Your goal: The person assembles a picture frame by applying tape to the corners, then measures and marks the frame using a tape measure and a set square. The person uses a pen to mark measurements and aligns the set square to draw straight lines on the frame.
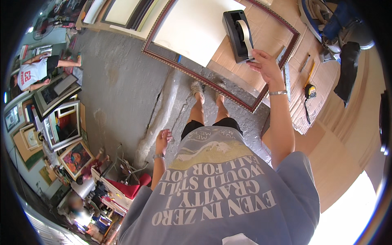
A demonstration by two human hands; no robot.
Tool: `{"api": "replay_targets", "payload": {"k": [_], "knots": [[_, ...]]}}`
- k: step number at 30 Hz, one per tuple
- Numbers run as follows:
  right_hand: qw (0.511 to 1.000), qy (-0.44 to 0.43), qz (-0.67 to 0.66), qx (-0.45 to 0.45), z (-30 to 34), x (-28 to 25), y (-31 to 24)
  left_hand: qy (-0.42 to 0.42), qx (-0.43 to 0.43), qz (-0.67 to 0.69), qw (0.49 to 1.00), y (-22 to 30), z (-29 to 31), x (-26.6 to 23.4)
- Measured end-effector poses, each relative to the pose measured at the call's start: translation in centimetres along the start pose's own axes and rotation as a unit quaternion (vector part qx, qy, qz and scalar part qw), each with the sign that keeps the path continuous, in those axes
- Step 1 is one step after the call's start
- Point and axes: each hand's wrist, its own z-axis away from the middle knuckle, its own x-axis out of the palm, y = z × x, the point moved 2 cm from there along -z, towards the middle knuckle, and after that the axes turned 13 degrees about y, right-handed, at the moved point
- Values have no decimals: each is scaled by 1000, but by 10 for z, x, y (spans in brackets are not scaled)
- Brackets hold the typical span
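A black tape dispenser (233, 38) with a roll of pale tape (246, 34) rests on the cardboard (267, 28) at the far right of centre. My right hand (264, 66) reaches to its near end, fingers drawn together at the tape's loose end. Around the dispenser lies an empty dark red picture frame (216, 88) with a beaded edge; a white sheet (188, 32) shows within its left part. Partly hidden by my right wrist is a metal ruler (287, 79). My left hand (163, 139) hangs at my side, holding nothing, its fingers loosely apart.
To the right lie a yellow-black tape measure (310, 91) and a pen (305, 62). A blue power tool (341, 20) stands at the far right, near a black object (348, 73). Framed pictures (62, 124) lean at left, where another person (32, 74) is visible.
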Motion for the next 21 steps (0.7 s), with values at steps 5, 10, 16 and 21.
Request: {"api": "replay_targets", "payload": {"k": [5, 10, 16, 21], "knots": [[991, 7, -127, -39, 19, 2, 22, -57, 68, -69, 994, 78, -33, 9], [980, 16, -177, -94, 33, 9, 42, -89, 59, -126, 986, 67, -57, 1], [965, 34, -182, -185, 32, 9, 68, -118, 39, -176, 977, 38, -60, -25], [890, 200, 188, -364, 15, 4, 82, -113, 45, -152, 981, 35, -55, -40]]}}
